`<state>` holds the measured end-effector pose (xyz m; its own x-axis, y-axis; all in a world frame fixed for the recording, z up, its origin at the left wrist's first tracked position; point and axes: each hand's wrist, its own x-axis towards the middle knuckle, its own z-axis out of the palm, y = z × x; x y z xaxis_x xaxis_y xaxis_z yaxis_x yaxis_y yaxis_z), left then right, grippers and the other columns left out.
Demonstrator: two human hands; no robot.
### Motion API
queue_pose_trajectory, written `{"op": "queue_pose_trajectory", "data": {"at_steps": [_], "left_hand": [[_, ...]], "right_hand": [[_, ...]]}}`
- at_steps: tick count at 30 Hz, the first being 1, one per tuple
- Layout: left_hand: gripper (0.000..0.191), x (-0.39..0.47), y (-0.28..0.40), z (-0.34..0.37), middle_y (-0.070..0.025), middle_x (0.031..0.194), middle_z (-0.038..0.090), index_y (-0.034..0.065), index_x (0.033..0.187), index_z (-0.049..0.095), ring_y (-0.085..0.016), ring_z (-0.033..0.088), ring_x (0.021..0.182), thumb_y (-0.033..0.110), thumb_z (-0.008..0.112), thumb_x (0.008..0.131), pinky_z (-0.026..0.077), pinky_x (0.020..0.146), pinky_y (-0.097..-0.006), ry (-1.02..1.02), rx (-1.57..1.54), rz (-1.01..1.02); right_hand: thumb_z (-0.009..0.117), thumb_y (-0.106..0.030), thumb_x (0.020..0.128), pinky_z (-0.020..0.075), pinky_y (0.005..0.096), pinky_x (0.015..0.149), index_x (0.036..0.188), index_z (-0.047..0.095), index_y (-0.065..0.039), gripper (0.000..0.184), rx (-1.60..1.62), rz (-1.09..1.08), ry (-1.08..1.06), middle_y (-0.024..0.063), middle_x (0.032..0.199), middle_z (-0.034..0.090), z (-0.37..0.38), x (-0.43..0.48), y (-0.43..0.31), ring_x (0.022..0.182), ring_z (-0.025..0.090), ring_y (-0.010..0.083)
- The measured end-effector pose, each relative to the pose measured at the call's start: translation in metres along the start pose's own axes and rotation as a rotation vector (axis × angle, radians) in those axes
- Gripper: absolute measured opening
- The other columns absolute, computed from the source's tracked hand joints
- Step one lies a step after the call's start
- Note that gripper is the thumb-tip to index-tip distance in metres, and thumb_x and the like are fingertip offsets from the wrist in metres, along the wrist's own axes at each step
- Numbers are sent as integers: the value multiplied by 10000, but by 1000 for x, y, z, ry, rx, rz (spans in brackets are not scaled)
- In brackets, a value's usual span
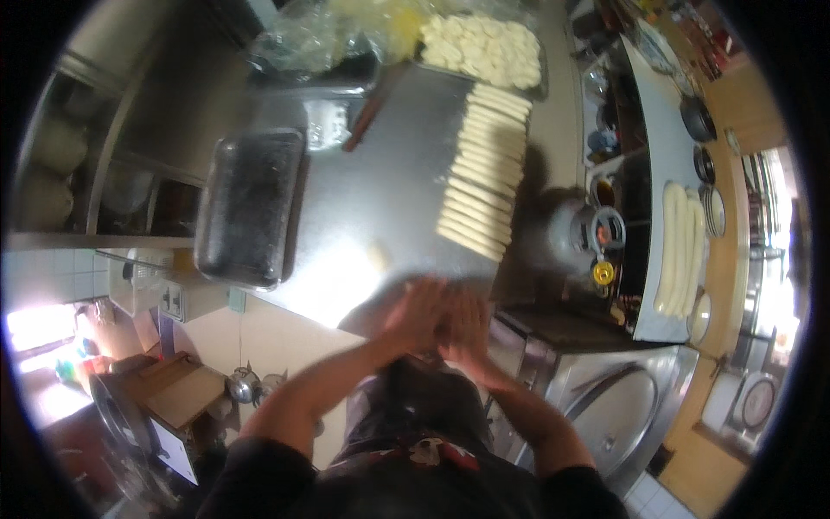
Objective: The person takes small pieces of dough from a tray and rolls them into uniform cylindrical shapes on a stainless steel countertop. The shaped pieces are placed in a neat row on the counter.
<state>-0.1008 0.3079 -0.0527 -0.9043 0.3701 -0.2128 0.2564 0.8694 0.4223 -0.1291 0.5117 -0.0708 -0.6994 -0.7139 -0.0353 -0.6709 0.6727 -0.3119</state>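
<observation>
My left hand (418, 311) and my right hand (468, 324) are side by side at the near edge of the steel worktop (363, 188). Both look flat, palms down, and are blurred. Whether anything lies under them is hidden. Ahead of the left hand sits a small pale lump (377, 256), probably dough, washed out by glare. Beyond my right hand, several pale dough sticks (483, 175) lie in a long row along the right side of the worktop. Behind that row, a tray is heaped with small dough pieces (483, 50).
At the left stands a dark metal baking tray (249, 207). A brown wooden stick (363, 123) and plastic bags (318, 39) lie farther back. To the right are a gas cylinder (574, 224), long dough rolls (679, 250) on a counter, and a round steel basin (613, 415).
</observation>
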Motion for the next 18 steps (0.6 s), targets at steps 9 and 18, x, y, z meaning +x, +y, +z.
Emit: {"op": "queue_pose_trajectory", "data": {"at_steps": [9,18], "left_hand": [[641,46,-63,-92,-314,1503,553,10,1476,586,-537,517,1379,383,725,974,406,1155,-640,615,-36,-497],[175,16,-55,0,-30,1010,684,28,1214,633,-107,620,895,71,695,1056,522,799,-290,617,-1380,-449]], "right_hand": [[642,-484,1028,297,668,1272,1615,383,125,885,-156,187,316,374,1685,362,-62,109,41,1559,380,534],[695,-111,970,547,527,1046,1533,496,80,628,554,21,356,321,1358,628,-28,93,-59,1243,624,511]]}}
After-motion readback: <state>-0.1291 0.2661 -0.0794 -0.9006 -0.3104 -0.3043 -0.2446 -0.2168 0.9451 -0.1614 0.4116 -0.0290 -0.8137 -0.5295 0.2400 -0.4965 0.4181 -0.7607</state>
